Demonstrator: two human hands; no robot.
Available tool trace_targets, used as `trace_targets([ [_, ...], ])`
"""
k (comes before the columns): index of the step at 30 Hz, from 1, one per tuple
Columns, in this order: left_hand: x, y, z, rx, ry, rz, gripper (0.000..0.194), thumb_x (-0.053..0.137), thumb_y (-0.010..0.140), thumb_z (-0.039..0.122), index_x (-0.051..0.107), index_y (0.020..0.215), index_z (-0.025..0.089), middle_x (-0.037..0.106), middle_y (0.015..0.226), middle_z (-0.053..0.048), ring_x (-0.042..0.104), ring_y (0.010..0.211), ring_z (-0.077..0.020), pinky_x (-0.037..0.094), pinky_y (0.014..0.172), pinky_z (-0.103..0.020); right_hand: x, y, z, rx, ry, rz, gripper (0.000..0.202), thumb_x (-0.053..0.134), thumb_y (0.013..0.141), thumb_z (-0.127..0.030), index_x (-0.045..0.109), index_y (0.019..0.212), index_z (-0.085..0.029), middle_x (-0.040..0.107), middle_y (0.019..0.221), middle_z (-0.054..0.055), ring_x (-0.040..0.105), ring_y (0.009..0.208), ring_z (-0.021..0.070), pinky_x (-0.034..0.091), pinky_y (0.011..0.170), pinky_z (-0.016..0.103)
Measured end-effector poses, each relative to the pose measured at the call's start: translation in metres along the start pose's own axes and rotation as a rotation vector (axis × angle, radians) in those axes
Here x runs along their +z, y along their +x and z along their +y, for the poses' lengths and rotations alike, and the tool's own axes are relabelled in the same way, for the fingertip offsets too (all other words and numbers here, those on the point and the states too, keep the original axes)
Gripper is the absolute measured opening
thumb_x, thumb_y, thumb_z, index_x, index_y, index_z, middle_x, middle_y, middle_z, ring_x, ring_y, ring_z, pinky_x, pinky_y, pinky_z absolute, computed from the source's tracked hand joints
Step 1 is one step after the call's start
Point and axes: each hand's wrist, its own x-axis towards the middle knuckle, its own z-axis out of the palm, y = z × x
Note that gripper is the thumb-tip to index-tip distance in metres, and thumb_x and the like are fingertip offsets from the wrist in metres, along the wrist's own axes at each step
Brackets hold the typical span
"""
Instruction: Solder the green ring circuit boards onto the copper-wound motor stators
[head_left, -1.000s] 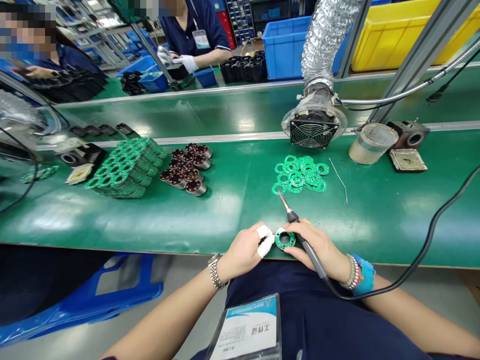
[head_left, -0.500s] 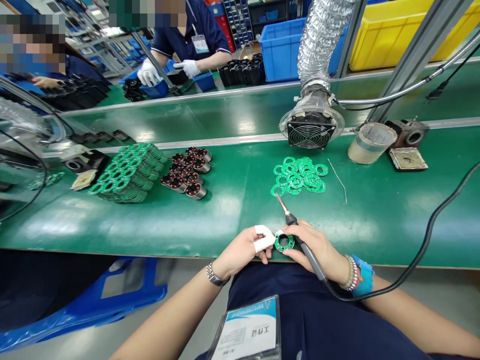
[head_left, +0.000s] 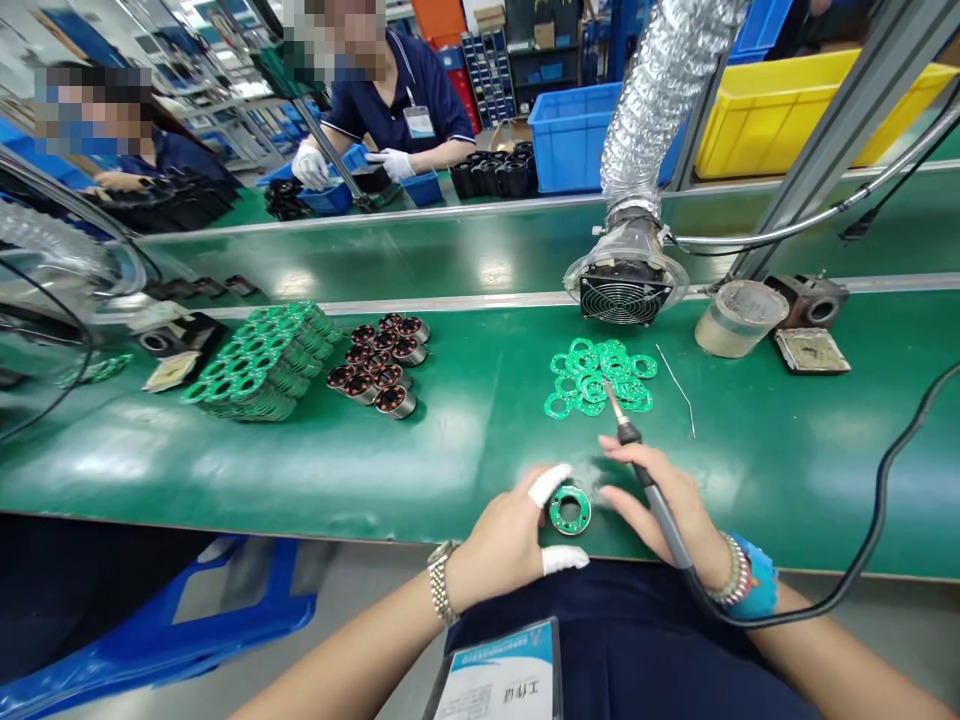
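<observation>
We see the left hand [head_left: 510, 545] spread wide beside a green-ringed part [head_left: 584, 512]. The right hand [head_left: 688, 508] grips a soldering iron [head_left: 652, 490], fingertips apart.

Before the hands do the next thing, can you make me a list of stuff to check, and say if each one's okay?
1. Round part flat on the bench, green ring side up: ok.
2. Left hand pinching that part: not ok; thumb and finger are spread apart, one on each side.
3. White finger covers on the left thumb and a finger: ok.
4. Soldering iron in the right hand: ok.
5. Iron tip not touching the green ring pile: cannot tell; they overlap in this view.
6. Iron hot or cold: cannot tell.
</observation>
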Motion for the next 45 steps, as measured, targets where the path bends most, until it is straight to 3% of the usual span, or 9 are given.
trace_targets([
  [6,-0.033,0.055,-0.006,0.051,0.163,-0.034,0.044,0.070,0.066,0.044,0.057,0.099,0.019,0.064,0.092,-0.007,0.061,0.078,-0.0227,0.046,0.068,-0.032,-0.034,0.017,0.024,0.087,-0.146,0.163,0.033,0.059,0.081,-0.026,0.046,0.112,-0.022,0.060,0.119,0.010,0.062,0.102,0.0218,0.051,0.088,0.037],
  [11,-0.119,0.176,-0.044,-0.242,0.398,0.338,0.045,0.073,0.062,0.044,0.060,0.095,0.018,0.067,0.092,-0.008,0.062,0.085,-0.0243,0.045,0.073,-0.030,-0.041,0.020,0.047,0.149,-0.232,0.214,0.033,0.057,0.082,-0.028,0.045,0.113,-0.022,0.061,0.116,0.010,0.064,0.096,0.0221,0.053,0.085,0.037],
  [15,-0.172,0.270,-0.076,-0.364,0.444,0.471,0.056,0.071,0.065,0.041,0.054,0.109,0.011,0.063,0.106,-0.017,0.059,0.098,-0.0289,0.043,0.081,-0.033,-0.040,0.021,0.059,0.213,-0.286,0.200,0.034,0.055,0.083,-0.025,0.044,0.115,-0.022,0.058,0.121,0.011,0.060,0.106,0.0240,0.051,0.089,0.040],
  [18,-0.185,0.313,-0.096,-0.426,0.440,0.511,0.062,0.069,0.068,0.042,0.050,0.116,0.009,0.060,0.113,-0.020,0.057,0.104,-0.0292,0.042,0.085,-0.035,-0.039,0.023,0.064,0.265,-0.309,0.193,0.037,0.054,0.083,-0.022,0.042,0.118,-0.021,0.054,0.126,0.014,0.057,0.112,0.0253,0.050,0.091,0.042],
  [22,-0.181,0.330,-0.113,-0.485,0.423,0.514,0.065,0.066,0.071,0.042,0.046,0.121,0.004,0.057,0.116,-0.024,0.055,0.108,-0.0311,0.041,0.089,-0.038,-0.036,0.027,0.070,0.306,-0.320,0.158,0.040,0.054,0.082,-0.019,0.041,0.120,-0.020,0.051,0.129,0.015,0.055,0.114,0.0268,0.048,0.093,0.045],
  [27,-0.182,0.287,-0.102,-0.380,0.507,0.503,0.072,0.064,0.071,0.040,0.037,0.132,0.010,0.052,0.124,-0.021,0.053,0.109,-0.0328,0.041,0.091,-0.040,-0.032,0.030,0.073,0.279,-0.320,0.103,0.046,0.054,0.081,-0.016,0.038,0.124,-0.019,0.049,0.130,0.015,0.050,0.119,0.0270,0.044,0.096,0.048],
  [33,-0.179,0.139,-0.073,-0.119,0.641,0.392,0.059,0.055,0.077,0.044,0.045,0.127,0.014,0.060,0.112,-0.012,0.058,0.100,-0.0266,0.044,0.088,-0.036,-0.020,0.037,0.079,0.147,-0.336,0.051,0.046,0.056,0.079,-0.014,0.041,0.122,-0.019,0.054,0.122,0.014,0.055,0.112,0.0264,0.046,0.093,0.047],
  [39,-0.159,-0.004,-0.090,-0.269,0.638,0.667,0.052,0.052,0.080,0.045,0.048,0.123,0.017,0.059,0.116,-0.011,0.056,0.104,-0.0282,0.044,0.090,-0.039,-0.019,0.043,0.084,-0.016,-0.392,0.022,0.036,0.050,0.082,-0.017,0.044,0.118,-0.017,0.056,0.115,0.014,0.057,0.106,0.0252,0.048,0.090,0.044],
  [45,-0.129,-0.055,-0.109,-0.337,0.644,0.631,0.054,0.054,0.079,0.042,0.045,0.124,0.014,0.055,0.116,-0.014,0.053,0.106,-0.0274,0.043,0.092,-0.038,-0.054,0.051,0.090,-0.099,-0.543,-0.160,0.044,0.052,0.080,-0.022,0.042,0.122,-0.014,0.056,0.105,0.015,0.062,0.084,0.0260,0.052,0.075,0.043],
])
